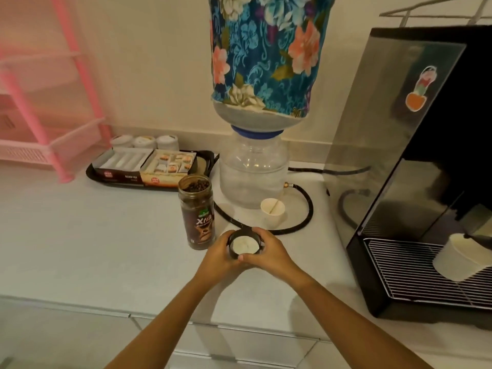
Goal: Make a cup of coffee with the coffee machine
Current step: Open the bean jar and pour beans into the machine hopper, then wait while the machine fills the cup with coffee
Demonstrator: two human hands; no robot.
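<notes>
Both hands hold a round black lid [244, 245], white inside, turned up above the white counter [93, 235]. My left hand [222, 255] curls round its left side and my right hand [269, 253] round its right. Just left of them stands an uncapped jar of coffee beans [196, 211] with a brown label. The black coffee machine [415, 169] stands at the right, with a white paper cup [458, 258] on its metal drip grate [410, 272]. A small paper cup [273, 210] with a stir stick stands behind my hands.
A water dispenser bottle in a floral cover [266, 51] sits on a clear base [253, 171] with a black hose [306, 211] looping round it. A black tray [111, 179] with sachet boxes lies at the back left. A pink rack [53, 102] stands far left.
</notes>
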